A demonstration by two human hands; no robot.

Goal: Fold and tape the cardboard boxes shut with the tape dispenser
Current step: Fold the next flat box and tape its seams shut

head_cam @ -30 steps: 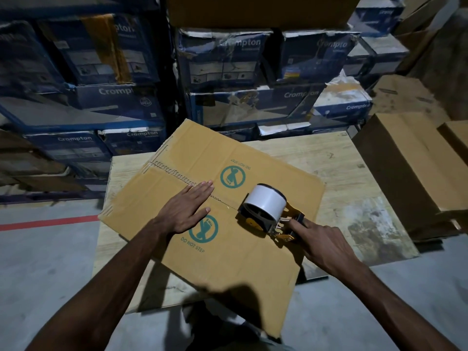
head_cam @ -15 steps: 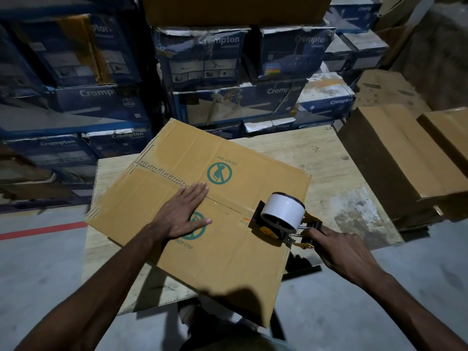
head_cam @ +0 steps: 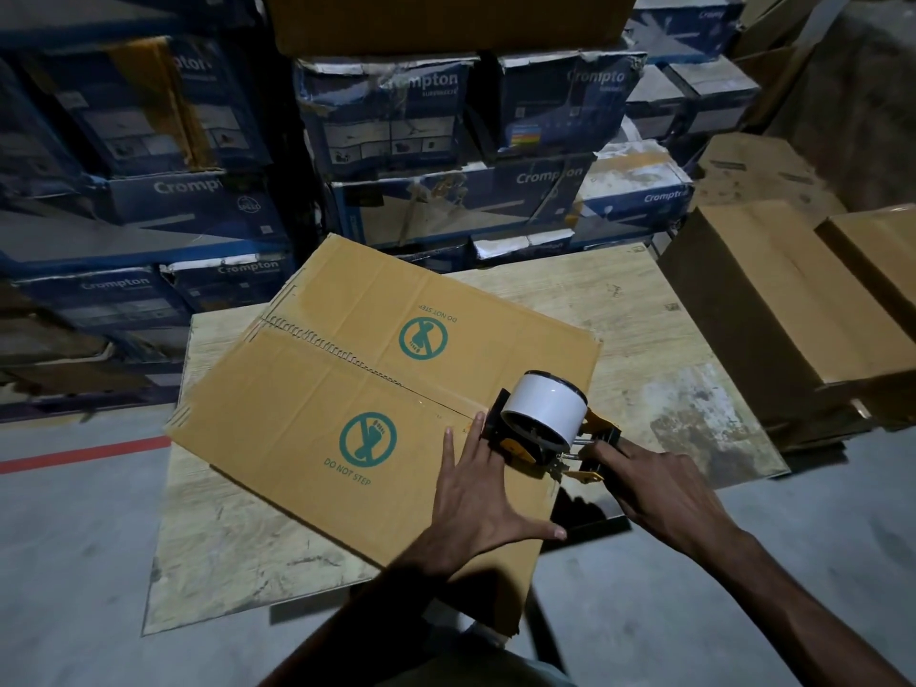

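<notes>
Corrugated brown board is lying under both hands: the cardboard box (head_cam: 317, 414), folded flat on top, is resting askew on the wooden bench (head_cam: 659, 339), with its near corner hanging past the bench's near edge. Its centre seam (head_cam: 347, 357) is running from far left to near right. The tape dispenser (head_cam: 540, 428) is sitting at the near-right end of that seam, right at the box's edge.

The right grip (head_cam: 659, 493) is curling its fingers round the dispenser's handle, clamped on it. The left grip (head_cam: 478, 498) is lying spread with straight fingers, pressing the box top just left of the dispenser, with its fingertips at the frame. Whether tape is already lying along the seam, I cannot tell.

The board is looking light and stiff across its panels but springy at the flaps, and it is likely to skid on the bench. A flat palm pressing close beside the seam is therefore suiting it best. The dispenser is best taken by its handle, well away from the cutting edge at its front.
</notes>
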